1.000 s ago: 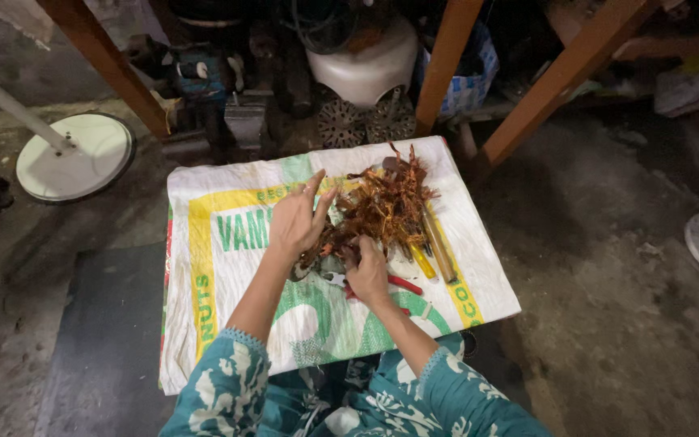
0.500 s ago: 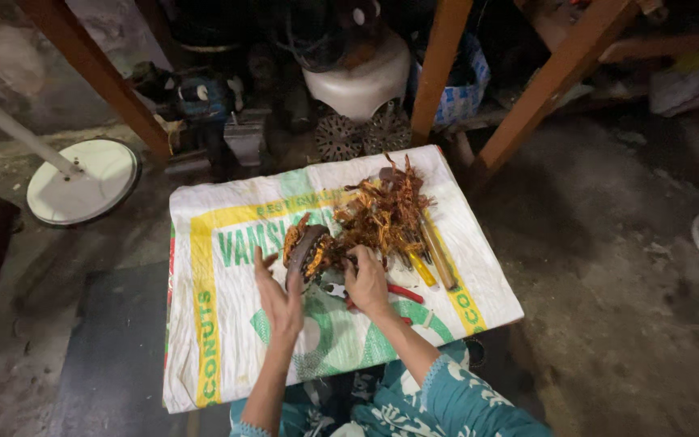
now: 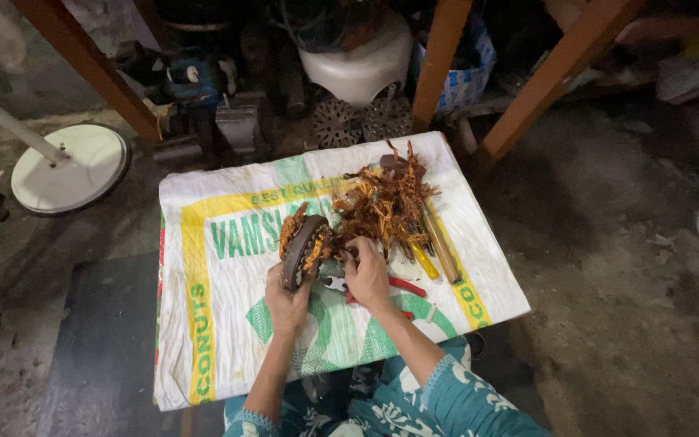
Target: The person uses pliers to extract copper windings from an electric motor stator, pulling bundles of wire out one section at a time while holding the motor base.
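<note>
Motor ring (image 3: 302, 252): dark, copper wire on it, upright on woven sack (image 3: 228, 324), at 9 o'clock of loose wire heap (image 3: 386, 202).
Left hand (image 3: 286, 301): fingers clamped on ring's lower edge.
Right hand (image 3: 367, 273): fingers pinched together at wire strands, ring's 3 o'clock side.
Pliers (image 3: 394, 287), red handles: under right hand.
Advice: brace ring firm, draw strands outward in small bunches.

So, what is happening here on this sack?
A person sits over a printed woven sack spread on the floor. The left hand holds a round dark ring wound with copper wire, tilted on edge. The right hand touches the ring's side, next to a pile of tangled copper wire. Red-handled pliers lie under the right hand, and a yellow-handled tool and a wooden-handled tool lie beside the pile.
</note>
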